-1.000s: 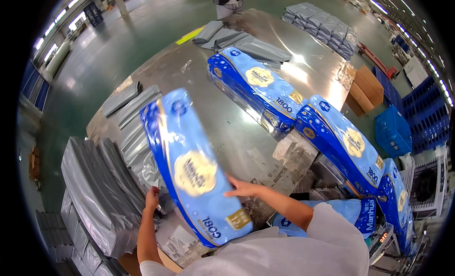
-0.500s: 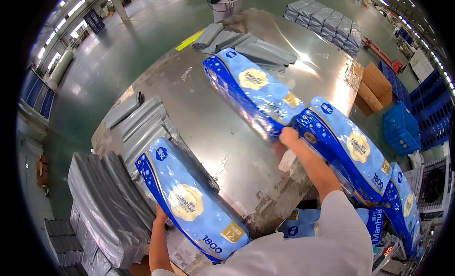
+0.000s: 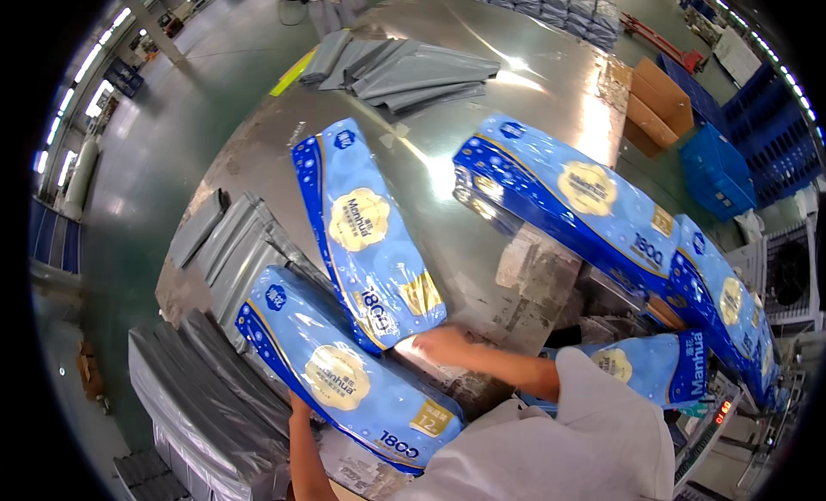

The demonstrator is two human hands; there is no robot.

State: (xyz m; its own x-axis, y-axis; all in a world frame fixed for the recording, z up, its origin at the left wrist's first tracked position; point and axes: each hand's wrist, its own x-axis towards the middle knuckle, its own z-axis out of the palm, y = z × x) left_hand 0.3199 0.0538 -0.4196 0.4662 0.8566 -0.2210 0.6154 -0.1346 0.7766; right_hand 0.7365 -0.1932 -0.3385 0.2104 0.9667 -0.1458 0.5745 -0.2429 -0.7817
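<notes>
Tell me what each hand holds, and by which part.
No hold can be told: the right hand, blurred, is at the near end of the middle blue package; the left hand, partly hidden, is at the left edge of the leftmost blue package.

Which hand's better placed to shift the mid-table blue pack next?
Right, I'd judge: the right hand, blurred, is at the near end of the mid-table pack. The left hand is at the outer side of the leftmost blue pack, which lies between it and that one.
</notes>
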